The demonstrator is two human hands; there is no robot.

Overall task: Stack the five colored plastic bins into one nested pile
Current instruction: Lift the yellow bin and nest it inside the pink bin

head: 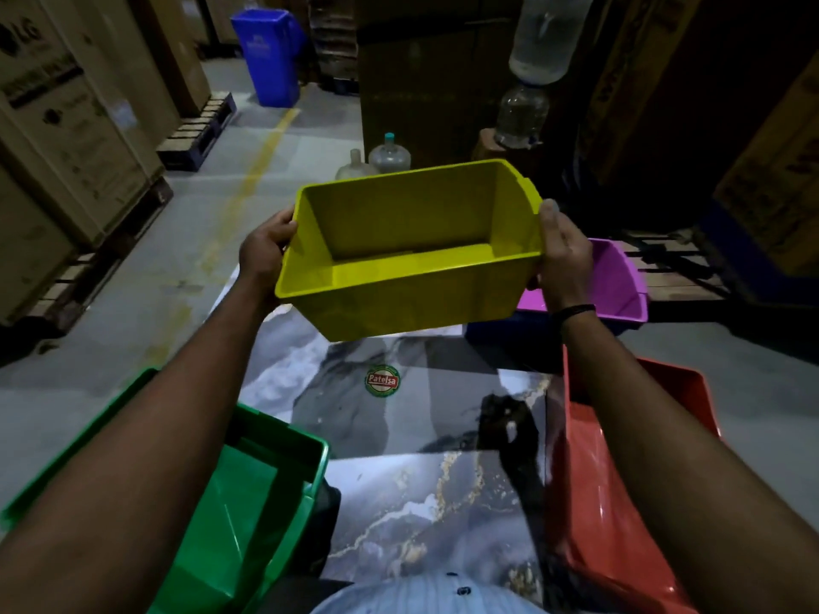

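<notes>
Both hands, left [265,250] and right [565,254], clasp the yellow bin [407,277] above the surface [399,436]; fingers mostly hidden. Purple bin [620,281] partly occluded; green [248,494] and red [594,458] bins cropped.

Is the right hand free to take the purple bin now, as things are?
Probably not yet. The right hand and left hand both grip the yellow bin in the air. The purple bin lies just beyond, unobstructed.

The held bin [412,263] hangs over the table's [399,436] far end, left hand [266,250] and right hand [565,259] on its sides. Left bin [266,502] and right bin [589,480] flank the near end. The far bin [620,285] sits behind the right hand (its footing unclear).
</notes>
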